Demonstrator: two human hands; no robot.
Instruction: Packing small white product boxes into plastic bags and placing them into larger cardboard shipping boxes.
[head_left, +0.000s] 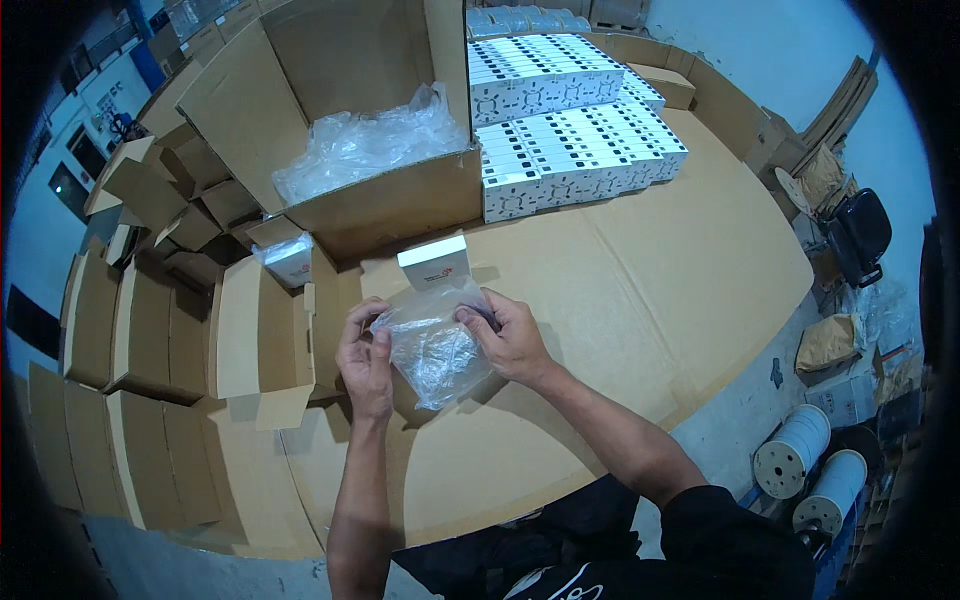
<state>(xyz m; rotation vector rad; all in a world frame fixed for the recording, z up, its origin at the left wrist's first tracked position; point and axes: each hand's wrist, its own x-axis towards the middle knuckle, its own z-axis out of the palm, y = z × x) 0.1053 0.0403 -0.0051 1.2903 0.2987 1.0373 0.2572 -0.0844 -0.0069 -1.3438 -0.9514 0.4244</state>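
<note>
Between both hands I hold a clear plastic bag (437,345), crinkled and shiny, above the cardboard-covered table. My left hand (367,350) pinches its left edge. On the opposite side my right hand (507,335) grips the bag's upper right edge, thumb on top. A small white box (433,262) with a little red mark stands just beyond the bag, partly hidden behind its top edge; I cannot tell whether it touches the bag. To the left, an open cardboard carton (325,325) holds a white box wrapped in clear plastic (289,262).
A large open carton (385,208) with loose clear bags (375,143) stands at the back. Stacked white printed boxes (580,155) fill the table's far side. Several open cartons (155,340) crowd the left. Cable reels (792,452) and a black chair (858,235) stand on the right.
</note>
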